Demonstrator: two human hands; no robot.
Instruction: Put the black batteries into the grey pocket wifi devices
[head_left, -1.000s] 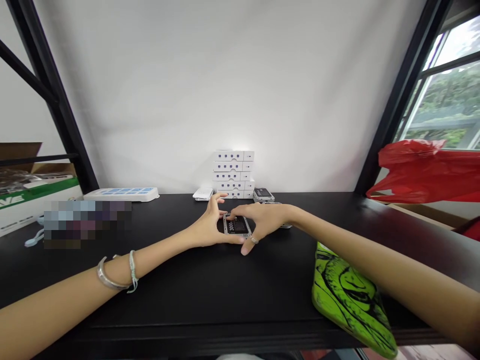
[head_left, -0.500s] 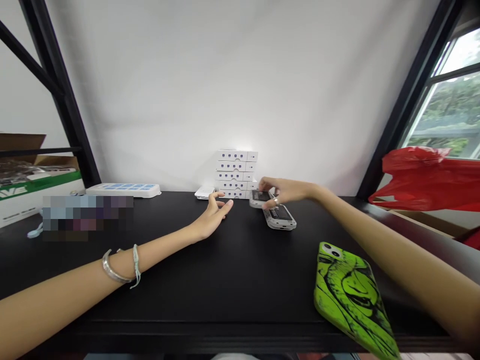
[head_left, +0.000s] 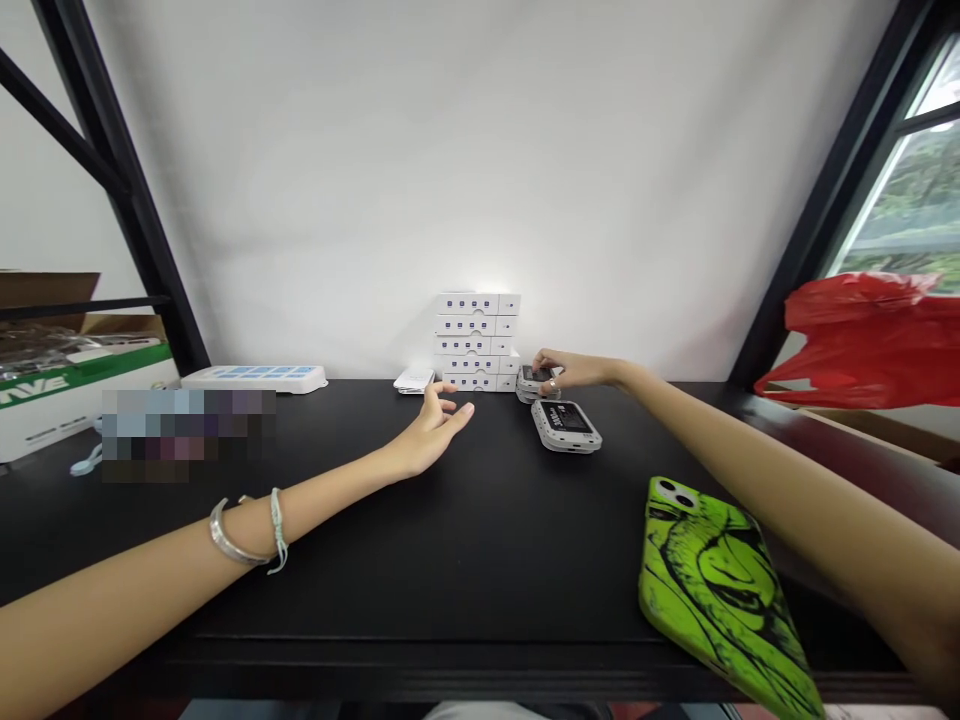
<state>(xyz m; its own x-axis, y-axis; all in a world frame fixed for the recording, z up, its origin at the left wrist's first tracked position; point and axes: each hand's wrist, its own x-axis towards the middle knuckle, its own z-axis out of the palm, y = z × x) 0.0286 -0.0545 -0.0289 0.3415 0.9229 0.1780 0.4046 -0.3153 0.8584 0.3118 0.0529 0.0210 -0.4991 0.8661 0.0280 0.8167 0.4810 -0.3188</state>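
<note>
two grey devices are sitting by the stack of white boxes: the near device is lying free on the black table, seemingly finished, while the right hand is pinching the far device; the left hand is resting, fingers loosely spread.

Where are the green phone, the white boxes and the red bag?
green phone (head_left: 720, 580): head view, middle of its patterned back.
white boxes (head_left: 477, 342): head view, front of middle box.
red bag (head_left: 870, 335): head view, its crumpled side.
</note>
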